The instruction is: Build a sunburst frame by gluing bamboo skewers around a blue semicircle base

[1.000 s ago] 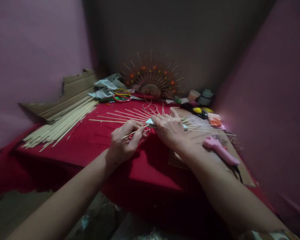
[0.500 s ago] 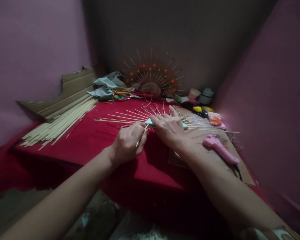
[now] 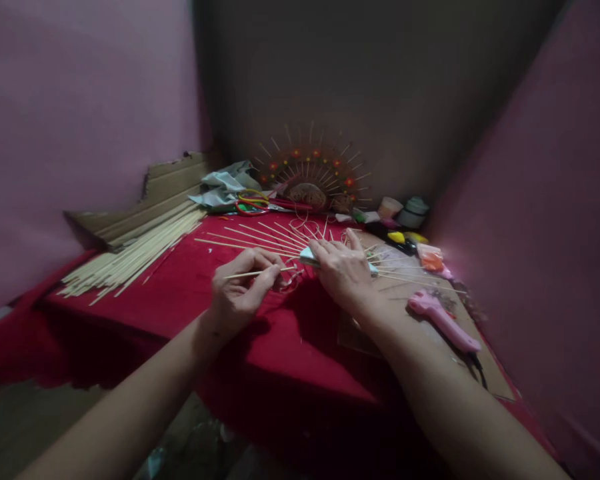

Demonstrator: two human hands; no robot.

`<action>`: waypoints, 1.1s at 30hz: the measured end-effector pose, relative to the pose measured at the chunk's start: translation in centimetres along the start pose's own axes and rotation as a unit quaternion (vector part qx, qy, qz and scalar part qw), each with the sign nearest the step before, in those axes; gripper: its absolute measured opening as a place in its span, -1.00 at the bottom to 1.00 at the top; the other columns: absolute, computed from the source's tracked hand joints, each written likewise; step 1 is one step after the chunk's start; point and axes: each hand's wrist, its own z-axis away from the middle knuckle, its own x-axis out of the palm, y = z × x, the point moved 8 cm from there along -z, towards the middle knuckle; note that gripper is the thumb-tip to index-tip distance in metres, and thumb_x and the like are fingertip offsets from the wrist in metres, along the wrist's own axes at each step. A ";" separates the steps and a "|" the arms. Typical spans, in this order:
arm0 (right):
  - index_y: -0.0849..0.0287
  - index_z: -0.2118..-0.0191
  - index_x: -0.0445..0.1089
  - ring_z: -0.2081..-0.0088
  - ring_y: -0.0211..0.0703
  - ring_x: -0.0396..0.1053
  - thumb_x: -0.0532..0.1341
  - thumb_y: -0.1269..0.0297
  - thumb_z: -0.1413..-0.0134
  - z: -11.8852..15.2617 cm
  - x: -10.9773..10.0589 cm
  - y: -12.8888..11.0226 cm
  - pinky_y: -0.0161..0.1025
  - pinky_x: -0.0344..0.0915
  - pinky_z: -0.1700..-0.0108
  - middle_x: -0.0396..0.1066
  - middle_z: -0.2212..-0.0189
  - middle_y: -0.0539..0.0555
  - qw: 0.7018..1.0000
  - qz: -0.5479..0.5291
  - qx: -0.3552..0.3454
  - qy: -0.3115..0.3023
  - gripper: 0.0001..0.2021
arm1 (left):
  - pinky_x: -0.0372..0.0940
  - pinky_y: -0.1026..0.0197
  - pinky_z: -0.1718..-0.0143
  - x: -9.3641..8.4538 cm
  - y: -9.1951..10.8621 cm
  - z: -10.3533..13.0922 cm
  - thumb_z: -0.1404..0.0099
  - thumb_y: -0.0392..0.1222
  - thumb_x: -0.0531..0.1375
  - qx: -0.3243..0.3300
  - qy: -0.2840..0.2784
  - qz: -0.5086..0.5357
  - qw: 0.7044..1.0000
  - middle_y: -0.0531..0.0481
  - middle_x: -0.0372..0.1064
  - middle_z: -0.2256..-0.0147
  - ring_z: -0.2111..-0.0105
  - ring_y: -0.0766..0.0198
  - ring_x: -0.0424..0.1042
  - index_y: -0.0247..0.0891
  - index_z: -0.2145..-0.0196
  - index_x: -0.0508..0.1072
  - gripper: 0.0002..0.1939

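Between the thumb and fingers of my left hand point(image 3: 243, 283) a short thin wooden stick point(image 3: 240, 274) is pinched, its tip pointing right. My right hand point(image 3: 345, 270) lies over a pale blue base point(image 3: 307, 256), gripping it from above with one finger raised; the thumb is hidden. Thin sticks point(image 3: 260, 241) spread out from this base like a fan, to the left, the back and the right. The stick in my left hand is apart from the base. Near its tip, some thin cord point(image 3: 293, 283) lies on the red cloth point(image 3: 280, 333).
A bundle of sticks point(image 3: 140, 257) lies left, by folded cardboard point(image 3: 165, 193). Scissors point(image 3: 253, 202) and grey cloth point(image 3: 227, 185) are behind. A finished-looking stick fan with red flowers point(image 3: 307, 193) stands at the back. A pink glue gun point(image 3: 445, 321) rests on a board point(image 3: 495, 380) at right.
My left hand has drawn back left from the base's edge and turned, so the stick now lies across its fingers. My right hand stays on the base. The camera view has shifted slightly.
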 end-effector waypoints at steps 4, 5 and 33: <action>0.24 -0.03 0.32 0.10 -0.09 0.42 0.01 0.39 -0.27 0.2 -1.1 -0.1 0.08 -0.16 -0.26 0.48 0.06 0.14 0.998 0.008 -0.018 0.064 -0.72 | 0.43 0.27 0.49 0.1 -0.6 0.2 -0.25 -0.27 0.14 -0.037 -0.002 0.028 0.999 -0.08 0.47 0.32 0.49 0.34 0.47 -0.31 0.47 0.36 -0.86; 0.25 -0.05 0.31 0.06 -0.07 0.41 0.02 0.38 -0.27 0.3 -1.4 -0.1 0.09 -0.17 -0.27 0.46 0.02 0.15 0.996 0.011 -0.024 0.089 -0.71 | 0.42 0.28 0.52 0.1 -0.9 0.3 -0.27 -0.26 0.14 -0.052 -0.002 0.046 0.998 -0.09 0.48 0.31 0.53 0.36 0.46 -0.31 0.45 0.35 -0.86; -0.15 -0.19 0.20 0.12 -0.11 0.29 0.15 0.49 -0.09 3.0 -5.7 4.5 0.00 0.30 0.06 0.28 0.19 0.06 0.886 -0.208 0.020 0.413 -0.43 | 0.49 0.07 0.33 0.2 -5.3 -1.1 -0.17 0.06 0.24 -0.193 0.031 0.300 0.934 -0.03 0.52 0.41 0.39 0.12 0.56 -0.21 0.39 0.16 -0.63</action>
